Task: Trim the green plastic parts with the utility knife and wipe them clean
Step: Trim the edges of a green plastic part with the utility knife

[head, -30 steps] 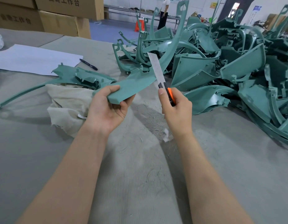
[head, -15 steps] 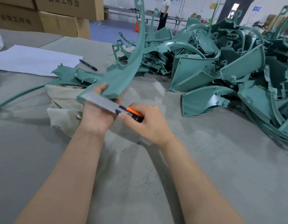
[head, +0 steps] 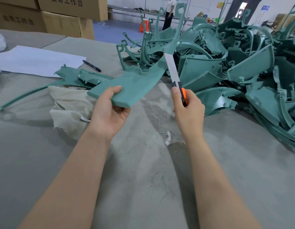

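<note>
One curved green part point(head: 132, 83) gripped in my left hand point(head: 108, 113), long axis running up-right beside the utility knife point(head: 174, 75) clenched in my right hand point(head: 188, 111).

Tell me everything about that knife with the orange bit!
The utility knife has a long, pale grey metal blade pushed far out of a black handle with an orange slider. It points up and away, its tip leaning left. The right hand grips the handle, thumb along its side. The blade's tip reaches the edge of the long curved green plastic part; whether it touches is unclear.
</note>
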Demonstrator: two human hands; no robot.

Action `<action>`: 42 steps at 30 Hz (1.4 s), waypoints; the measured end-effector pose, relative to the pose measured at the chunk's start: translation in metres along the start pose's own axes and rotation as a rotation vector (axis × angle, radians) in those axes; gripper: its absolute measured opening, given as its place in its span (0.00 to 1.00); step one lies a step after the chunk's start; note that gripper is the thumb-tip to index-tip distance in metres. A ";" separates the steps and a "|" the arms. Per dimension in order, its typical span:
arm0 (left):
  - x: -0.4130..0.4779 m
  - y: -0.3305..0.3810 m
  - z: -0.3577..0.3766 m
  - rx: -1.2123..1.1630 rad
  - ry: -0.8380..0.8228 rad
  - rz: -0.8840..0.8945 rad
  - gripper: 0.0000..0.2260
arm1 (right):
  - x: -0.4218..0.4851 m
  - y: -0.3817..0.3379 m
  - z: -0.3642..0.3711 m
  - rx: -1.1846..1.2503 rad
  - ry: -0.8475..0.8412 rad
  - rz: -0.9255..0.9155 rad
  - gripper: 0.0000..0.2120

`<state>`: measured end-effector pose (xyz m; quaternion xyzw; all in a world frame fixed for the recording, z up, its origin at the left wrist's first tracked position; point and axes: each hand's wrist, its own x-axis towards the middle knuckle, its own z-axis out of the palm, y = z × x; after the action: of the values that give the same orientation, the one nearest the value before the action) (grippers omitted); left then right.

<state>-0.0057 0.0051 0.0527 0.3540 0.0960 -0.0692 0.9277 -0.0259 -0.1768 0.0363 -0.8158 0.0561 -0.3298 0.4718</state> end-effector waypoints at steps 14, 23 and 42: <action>-0.005 0.003 0.000 -0.081 -0.094 -0.070 0.09 | -0.003 -0.006 0.004 0.075 -0.039 -0.066 0.22; -0.005 0.005 0.002 -0.129 -0.097 -0.059 0.06 | -0.009 -0.009 0.011 0.088 -0.135 -0.073 0.21; 0.010 0.010 -0.005 -0.132 -0.001 0.050 0.04 | -0.027 -0.034 0.023 0.063 -0.603 -0.226 0.18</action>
<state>0.0054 0.0153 0.0537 0.2943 0.0909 -0.0397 0.9505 -0.0403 -0.1303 0.0426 -0.8629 -0.1871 -0.1252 0.4524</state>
